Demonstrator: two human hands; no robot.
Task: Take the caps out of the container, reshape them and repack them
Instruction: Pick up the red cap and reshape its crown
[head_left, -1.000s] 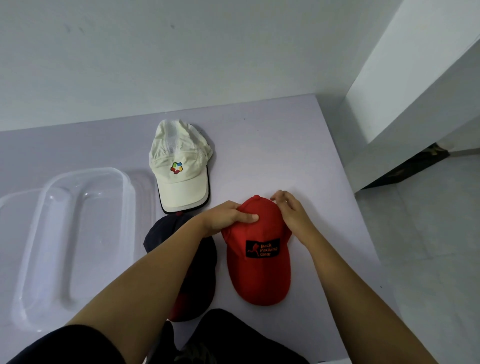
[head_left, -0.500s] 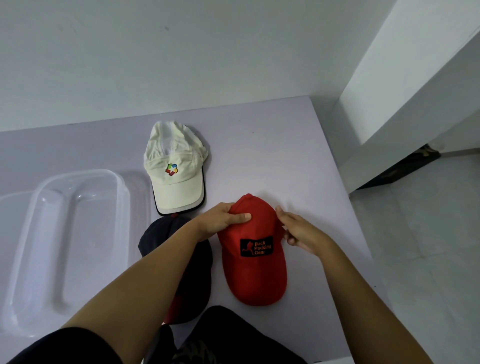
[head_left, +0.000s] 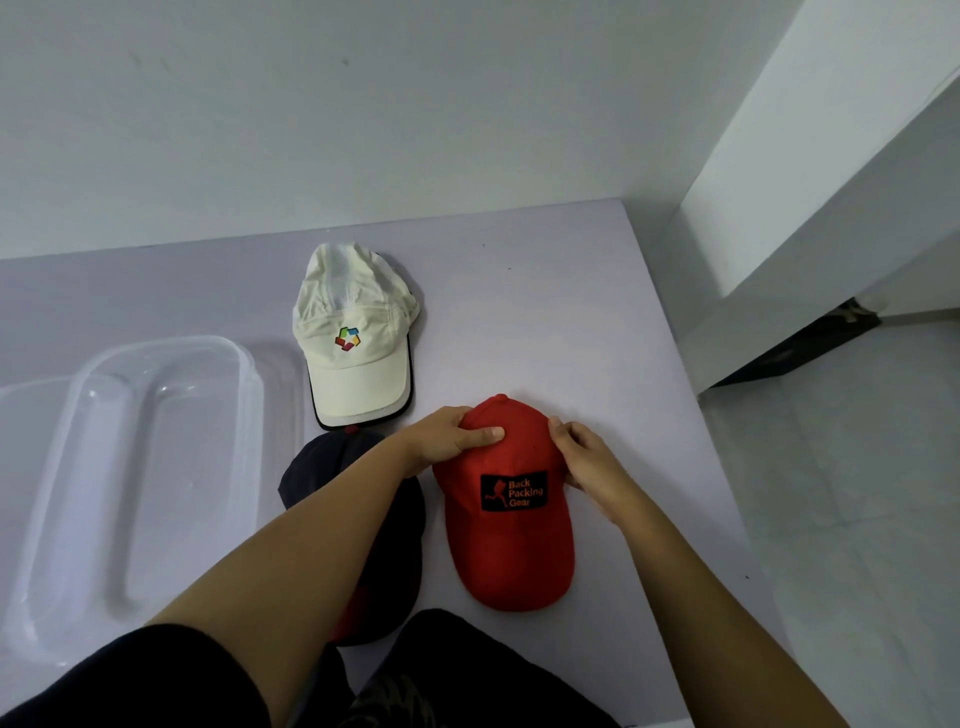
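Note:
A red cap (head_left: 511, 545) with a black "Back Packing Gear" patch lies on the table, brim toward me. My left hand (head_left: 447, 436) grips the left side of its crown, thumb on top. My right hand (head_left: 582, 462) pinches the crown's right side. A cream cap (head_left: 356, 338) with a coloured logo lies farther back. A dark navy cap (head_left: 322, 467) sits to the left of the red one, mostly hidden under my left forearm. The clear plastic container (head_left: 249, 364) stands empty at the left.
The lilac table (head_left: 545, 312) ends at its right edge near the red cap, with tiled floor (head_left: 857, 519) beyond. A white wall runs behind the table. A white pillar (head_left: 831, 182) stands at the right. My dark-clothed lap shows at the bottom.
My right hand slid from the crown's far top down to its right side and now pinches it. My left hand keeps its grip on the crown's left side. The red cap barely moved.

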